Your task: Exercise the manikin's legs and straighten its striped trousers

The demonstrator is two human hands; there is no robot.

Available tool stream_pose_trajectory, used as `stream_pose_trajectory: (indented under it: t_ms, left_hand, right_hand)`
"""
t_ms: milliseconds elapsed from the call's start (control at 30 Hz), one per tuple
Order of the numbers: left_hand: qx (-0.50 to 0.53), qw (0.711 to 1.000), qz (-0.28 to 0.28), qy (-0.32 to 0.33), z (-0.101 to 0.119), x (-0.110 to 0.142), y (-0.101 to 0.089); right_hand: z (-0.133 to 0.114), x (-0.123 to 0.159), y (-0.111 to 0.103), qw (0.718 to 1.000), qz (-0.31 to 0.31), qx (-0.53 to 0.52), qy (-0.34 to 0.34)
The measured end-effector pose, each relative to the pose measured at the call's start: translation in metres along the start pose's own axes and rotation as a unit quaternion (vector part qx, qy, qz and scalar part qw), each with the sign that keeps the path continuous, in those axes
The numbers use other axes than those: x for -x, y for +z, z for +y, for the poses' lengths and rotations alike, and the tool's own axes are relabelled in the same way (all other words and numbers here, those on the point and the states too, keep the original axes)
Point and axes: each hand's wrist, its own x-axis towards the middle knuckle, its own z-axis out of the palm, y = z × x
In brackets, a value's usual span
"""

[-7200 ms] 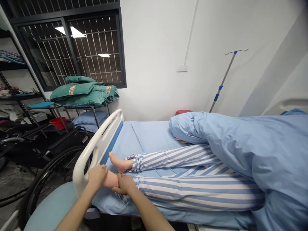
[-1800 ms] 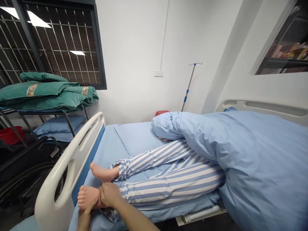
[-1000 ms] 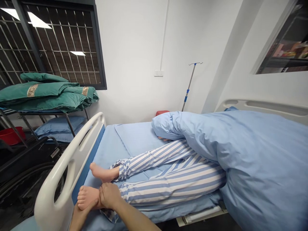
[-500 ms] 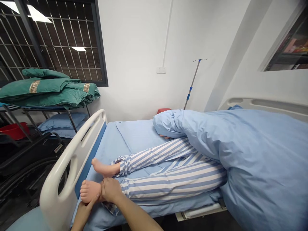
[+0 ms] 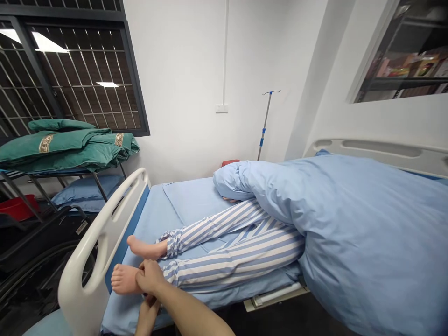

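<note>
My right hand (image 5: 151, 276) is wrapped over the ankle of the nearer bare foot (image 5: 124, 279), which has the smooth look of a manikin's foot. Below it, my left hand (image 5: 150, 305) reaches in under the ankle and heel, its fingers mostly hidden behind my right wrist. Beyond lies the other bare foot (image 5: 147, 248), turned on its side on the sheet. Both legs wear blue-and-white striped trousers (image 5: 231, 268), bunched at the far ankle. A light blue quilt (image 5: 336, 210) covers the upper body.
A white footboard (image 5: 82, 261) stands just left of the feet. The bed sheet (image 5: 189, 198) is light blue. Left of the bed are a wheelchair (image 5: 31, 261), green folded bedding (image 5: 73, 144) on a rack and a red basin (image 5: 19, 207). An IV pole (image 5: 265, 123) rises behind.
My left hand has moved right, from the sole side of the nearer foot to beneath the ankle. My right hand stays on the ankle. The view has shifted slightly right and up.
</note>
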Motion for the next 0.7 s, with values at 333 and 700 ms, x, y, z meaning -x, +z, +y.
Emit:
stream_pose_trajectory:
  t_ms: [333,700]
  left_hand:
    - [-0.055,0.981,0.171,-0.076,0.051,0.002,-0.095]
    - [-0.375,0.882,0.269,0.097,0.065,0.020,-0.039]
  right_hand:
    - [0.069,0.024,-0.076,0.990,0.016,0.137,-0.023]
    - [0.102,0.053,-0.086,0.976,0.027,0.212,-0.030]
